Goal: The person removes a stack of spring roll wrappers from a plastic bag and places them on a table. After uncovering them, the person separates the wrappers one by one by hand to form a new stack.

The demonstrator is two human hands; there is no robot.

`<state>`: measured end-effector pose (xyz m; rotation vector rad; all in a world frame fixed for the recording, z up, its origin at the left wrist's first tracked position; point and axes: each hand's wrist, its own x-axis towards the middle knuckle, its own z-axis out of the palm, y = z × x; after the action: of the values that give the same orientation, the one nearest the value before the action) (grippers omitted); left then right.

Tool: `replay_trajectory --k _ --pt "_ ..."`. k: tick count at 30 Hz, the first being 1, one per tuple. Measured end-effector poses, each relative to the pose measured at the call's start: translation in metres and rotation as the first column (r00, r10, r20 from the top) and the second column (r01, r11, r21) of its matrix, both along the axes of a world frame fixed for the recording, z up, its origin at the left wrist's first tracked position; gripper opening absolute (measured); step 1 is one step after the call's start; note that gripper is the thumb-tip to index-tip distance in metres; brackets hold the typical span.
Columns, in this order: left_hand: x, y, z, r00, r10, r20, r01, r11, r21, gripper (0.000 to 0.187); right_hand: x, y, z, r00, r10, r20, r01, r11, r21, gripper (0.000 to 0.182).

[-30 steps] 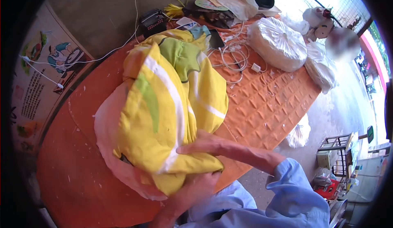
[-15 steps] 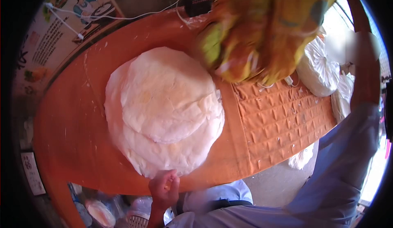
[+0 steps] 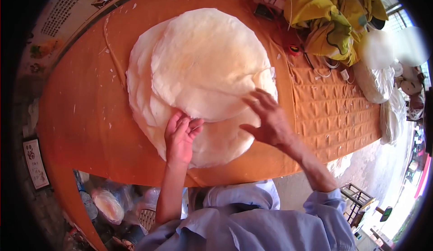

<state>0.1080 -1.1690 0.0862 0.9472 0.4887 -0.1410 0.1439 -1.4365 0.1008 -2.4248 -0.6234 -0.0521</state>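
Note:
A wide stack of soft white round sheets (image 3: 209,61), like fluffy padding with ragged edges, lies on an orange covered table. Its smaller upper layer overlaps a larger one below. My left hand (image 3: 180,136) is at the upper layer's front edge, palm turned up and fingers loosely curled but apart, fingertips right at that edge. Over the right side of the stack is my right hand (image 3: 268,120), fingers and thumb spread with nothing between them.
The orange table (image 3: 85,116) has a quilted section on the right. A crumpled yellow cloth (image 3: 333,21) lies at the back right beside cables and small plugs. White plastic bags (image 3: 379,82) stand at the right edge. Below the front edge are bagged things (image 3: 108,203) and a basket.
The yellow cloth has gone from over the stack's right to the table's back right corner. My right hand has come over the stack; my left hand has moved onto it and loosened.

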Motion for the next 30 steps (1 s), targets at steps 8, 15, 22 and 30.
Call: replay_trajectory --k 8,15,22,30 --pt "-0.034 0.065 0.007 1.000 -0.027 -0.016 0.030 0.959 0.283 0.026 -0.061 0.025 0.016 0.930 -0.367 0.013 0.360 0.918 0.168 0.065" --pt "-0.098 0.136 -0.027 0.963 0.211 -0.169 -0.153 0.940 0.304 0.017 -0.124 0.014 -0.047 0.238 0.268 -0.933 0.971 -0.097 0.220 0.048" --pt "-0.151 0.093 -0.026 0.882 -0.235 -0.409 0.287 0.955 0.070 0.013 -0.104 0.013 -0.059 0.240 0.388 -0.890 0.961 0.032 0.274 0.057" --pt "-0.165 0.059 -0.027 0.729 -0.578 -0.368 0.588 0.803 -0.097 0.021 -0.085 0.044 -0.031 0.302 0.322 -0.897 0.942 0.045 0.333 0.068"
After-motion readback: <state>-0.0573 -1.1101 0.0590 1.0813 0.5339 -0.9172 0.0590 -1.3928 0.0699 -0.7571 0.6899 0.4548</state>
